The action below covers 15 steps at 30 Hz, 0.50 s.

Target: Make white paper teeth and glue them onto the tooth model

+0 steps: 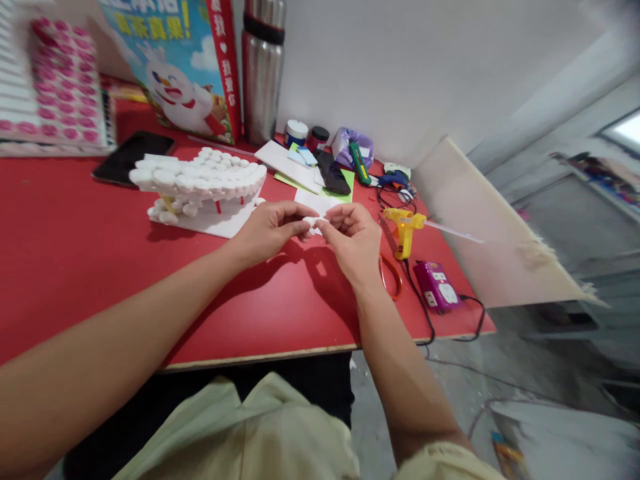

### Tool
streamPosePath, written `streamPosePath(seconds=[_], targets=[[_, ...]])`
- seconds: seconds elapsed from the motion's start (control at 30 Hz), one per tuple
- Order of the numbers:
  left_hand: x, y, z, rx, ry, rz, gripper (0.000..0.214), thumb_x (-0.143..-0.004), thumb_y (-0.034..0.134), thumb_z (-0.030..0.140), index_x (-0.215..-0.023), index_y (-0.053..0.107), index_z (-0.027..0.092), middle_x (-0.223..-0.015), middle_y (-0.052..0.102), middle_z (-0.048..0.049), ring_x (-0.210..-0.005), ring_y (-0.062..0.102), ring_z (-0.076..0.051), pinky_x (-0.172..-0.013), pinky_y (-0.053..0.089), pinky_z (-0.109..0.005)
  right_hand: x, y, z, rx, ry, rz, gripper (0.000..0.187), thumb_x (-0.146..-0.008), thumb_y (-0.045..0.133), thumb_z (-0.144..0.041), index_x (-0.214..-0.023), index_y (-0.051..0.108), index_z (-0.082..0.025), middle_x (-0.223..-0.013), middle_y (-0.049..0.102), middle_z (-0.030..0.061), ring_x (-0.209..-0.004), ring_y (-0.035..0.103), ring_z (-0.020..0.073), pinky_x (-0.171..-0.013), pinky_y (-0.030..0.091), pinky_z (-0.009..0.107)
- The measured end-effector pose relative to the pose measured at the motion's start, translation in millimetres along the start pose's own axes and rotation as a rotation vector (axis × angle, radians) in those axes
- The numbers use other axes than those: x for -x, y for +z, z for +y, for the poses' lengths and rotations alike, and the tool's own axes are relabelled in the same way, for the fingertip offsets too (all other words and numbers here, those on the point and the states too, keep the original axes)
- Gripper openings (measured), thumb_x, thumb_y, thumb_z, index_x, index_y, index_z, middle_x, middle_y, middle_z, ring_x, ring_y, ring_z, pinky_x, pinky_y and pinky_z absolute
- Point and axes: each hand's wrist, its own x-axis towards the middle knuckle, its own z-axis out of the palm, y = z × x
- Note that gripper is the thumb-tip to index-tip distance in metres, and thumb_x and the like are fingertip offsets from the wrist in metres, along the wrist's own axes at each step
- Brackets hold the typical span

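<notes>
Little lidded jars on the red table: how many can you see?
2: a white-lidded jar right of the steel flask and a black-lidded jar right of that. Others may be hidden.

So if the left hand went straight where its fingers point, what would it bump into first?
Probably the right hand: it faces the left hand, with the small white piece held between them, though exact depth is hard to judge.
</notes>
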Motion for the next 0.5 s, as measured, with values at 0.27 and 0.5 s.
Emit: streamPosePath(seconds=[0.27,0.5], targets=[[0.8,0.7,-1.1,0.02,-0.012,0.016,0.034,-0.084,0.077,0.032,-0.111,0.078,0.01,-0.079,0.076,-0.0059,-0.074,0.07,-0.017,-0.077,0.058,-0.033,4.5,0.2,-3.2,0.272,-0.239,0.026,0.008,-0.089,0.067,-0.018,-0.096,0.067,-0.022,-0.076,0.063,-0.0036,-0.067,0.058,0.0125,-0.07,0.05,0.029],[-0.8,-1.5,-0.7,-0.071,0.022,-0.001,0.029,-0.081,0.08,0.034,-0.1,0.08,0.011,-0.079,0.076,-0.0069,-0.073,0.071,-0.018,-0.076,0.058,-0.033,6.7,-0.1,3.0,0.352,-0.321,-0.029,0.02,-0.091,0.066,-0.021,-0.11,0.06,-0.024,-0.087,0.071,-0.0014,-0.067,0.062,0.0134,-0.071,0.054,0.031]])
